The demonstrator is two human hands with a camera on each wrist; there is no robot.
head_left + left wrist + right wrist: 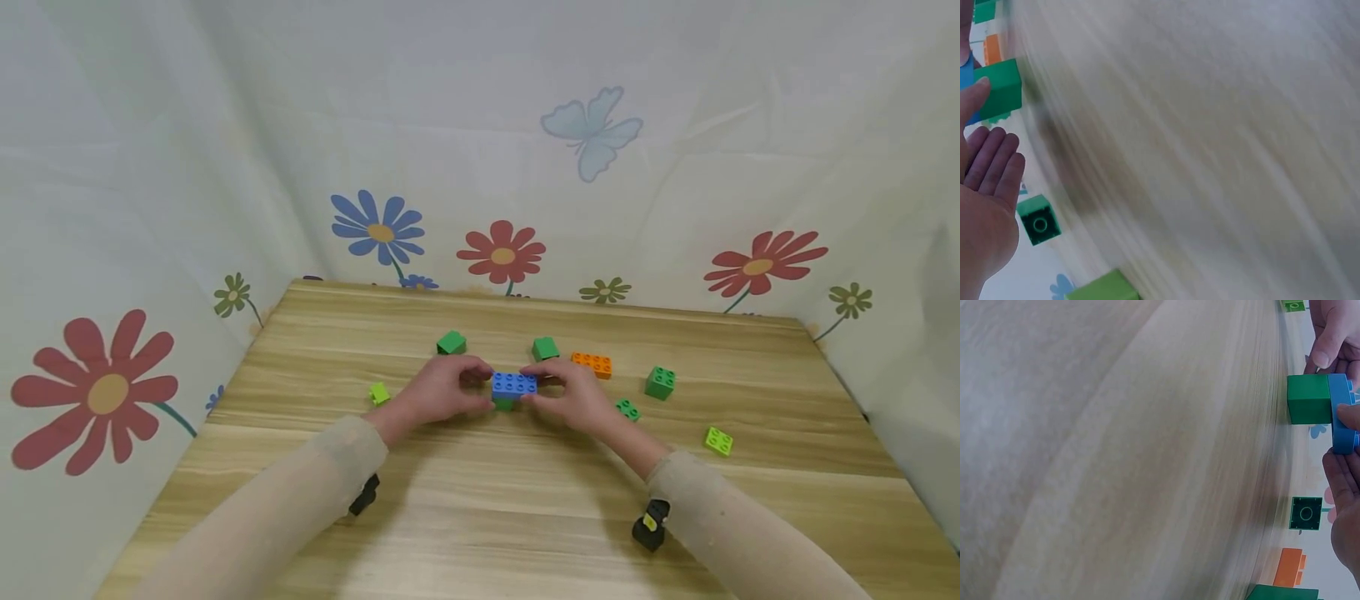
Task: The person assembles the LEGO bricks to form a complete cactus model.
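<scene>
Blue brick (514, 386), studs up, long axis sideways

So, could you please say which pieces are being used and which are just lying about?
In use:
blue rectangular plastic brick
green plastic block beneath it

Lying about:
orange rectangular plastic brick
two lime-green plastic pieces
four loose green plastic blocks

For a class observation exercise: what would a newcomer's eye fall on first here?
Probably the blue eight-stud brick, set on a green brick between the left hand and right hand, near the middle of the head view. Next, the orange brick just beyond the right hand. On the white cloth, a large red flower stands out at far left.
</scene>
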